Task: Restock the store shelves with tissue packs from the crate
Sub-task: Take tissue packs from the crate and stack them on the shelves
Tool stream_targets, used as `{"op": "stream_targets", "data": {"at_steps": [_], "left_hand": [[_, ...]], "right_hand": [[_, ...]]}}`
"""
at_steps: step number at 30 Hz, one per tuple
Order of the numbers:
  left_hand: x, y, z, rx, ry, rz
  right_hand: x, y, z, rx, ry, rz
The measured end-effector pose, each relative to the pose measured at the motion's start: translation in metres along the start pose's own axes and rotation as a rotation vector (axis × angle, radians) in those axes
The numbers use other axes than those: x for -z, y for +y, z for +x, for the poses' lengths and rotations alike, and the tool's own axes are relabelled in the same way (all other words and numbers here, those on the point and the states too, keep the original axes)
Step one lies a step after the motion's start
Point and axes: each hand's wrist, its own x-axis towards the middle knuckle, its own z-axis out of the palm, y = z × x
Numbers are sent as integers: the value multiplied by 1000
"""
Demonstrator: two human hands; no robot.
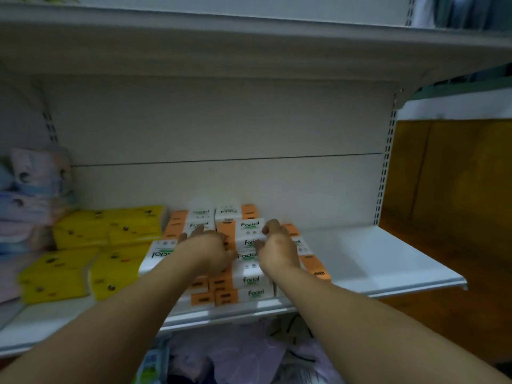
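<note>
White-and-orange plastic-wrapped tissue packs (250, 278) marked "Facial" lie stacked mid-way along the white metal shelf (374, 261), reaching to its back panel. The left hand (206, 252) rests on the pile with fingers stretched forward, while the right hand (277, 246), just beside it, curls its fingers round a top pack's edge. Flat yellow packs (91, 245) adjoin the pile's left side, pastel bundles (33, 189) lie beyond them, and a brown wooden panel (443, 176) stands to the right.

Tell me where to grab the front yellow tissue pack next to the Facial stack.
Take the yellow pack by its near end, coming from the shelf front, thumb on top and fingers beneath. It lies flat with neighbours close on both sides, so only that end and the top look free.
</note>
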Motion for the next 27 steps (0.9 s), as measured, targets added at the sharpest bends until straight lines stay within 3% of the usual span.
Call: {"op": "stream_targets", "data": {"at_steps": [4,6,11,17,22,27], "left_hand": [[1,5,-3,-21,-63,8],[-1,10,-10,-73,-2,25],[-20,63,-49,-432,117,79],[-100,147,-91,-730,-43,-13],[-183,215,-136,-836,-314,-42],[-241,267,-178,-943,-672,205]], "right_hand": [[6,2,-4,-25,-112,54],[16,7,-13,15,-150,63],[59,62,-58,91,-10,19],[111,177,-152,-59,29,-134],[123,262,-248,-353,-326,-281],[124,311,-314,-666,-909,-378]]}}
